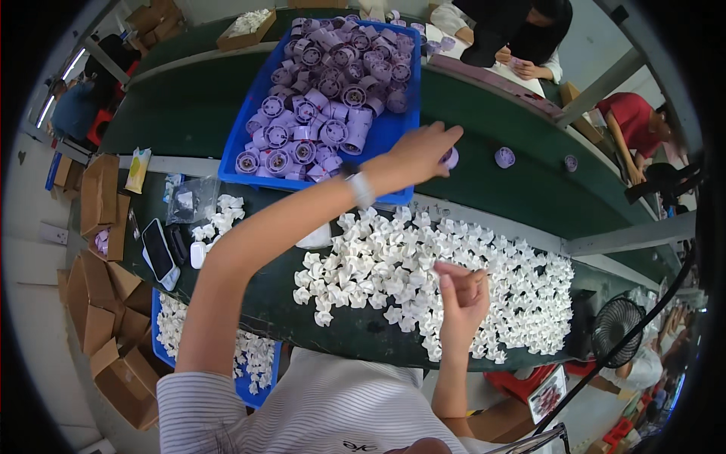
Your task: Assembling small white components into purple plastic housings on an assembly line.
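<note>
My left arm, with a watch on its wrist, stretches across the front of a blue tray (pixel 227 163). My left hand (pixel 416 157) is over the green belt just right of that tray, its fingers closed about a small round purple plastic part (pixel 451 158), mostly covered by the hand. My right hand (pixel 463 303) is held above a wide spread of small white folded-looking plastic pieces (pixel 378 261). Its thumb and fingers are pinched together; whatever lies between them is too small to tell. Many purple round parts (pixel 333 132) are heaped in the tray.
Two purple parts (pixel 504 157) stand apart on the green belt (pixel 469 113). A phone (pixel 159 253) and a plastic bag (pixel 193 200) lie at the left. A black fan (pixel 618 331) stands right. Below is another blue bin (pixel 261 393) of white pieces. Co-workers sit across the belt.
</note>
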Tool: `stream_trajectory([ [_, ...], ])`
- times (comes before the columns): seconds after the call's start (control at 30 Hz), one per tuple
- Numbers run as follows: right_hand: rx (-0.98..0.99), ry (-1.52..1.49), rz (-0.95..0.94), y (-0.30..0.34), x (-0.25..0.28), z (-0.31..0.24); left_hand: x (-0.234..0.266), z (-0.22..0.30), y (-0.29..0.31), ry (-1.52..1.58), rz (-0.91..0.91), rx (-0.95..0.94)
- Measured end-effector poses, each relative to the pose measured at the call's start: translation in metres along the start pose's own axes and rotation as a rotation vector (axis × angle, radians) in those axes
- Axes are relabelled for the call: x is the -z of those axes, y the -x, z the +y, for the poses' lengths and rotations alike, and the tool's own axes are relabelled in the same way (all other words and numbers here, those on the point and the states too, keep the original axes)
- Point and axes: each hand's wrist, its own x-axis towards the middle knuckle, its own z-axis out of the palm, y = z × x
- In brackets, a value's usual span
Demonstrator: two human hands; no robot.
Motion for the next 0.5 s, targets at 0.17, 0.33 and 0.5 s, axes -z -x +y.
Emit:
stream_trajectory([
  [0.17,-0.094,0.011,-0.045,0.022,0.005,0.017,-0.050,-0.041,-0.071,-0.696,-0.044,0.081],
  [0.33,-0.129,-0.022,-0.052,0.023,0.011,0.019,-0.059,-0.061,-0.066,-0.842,-0.006,0.132],
  [0.5,-0.133,-0.065,-0.051,0.017,0.013,0.017,-0.019,-0.056,-0.045,-0.765,0.364,0.066],
])
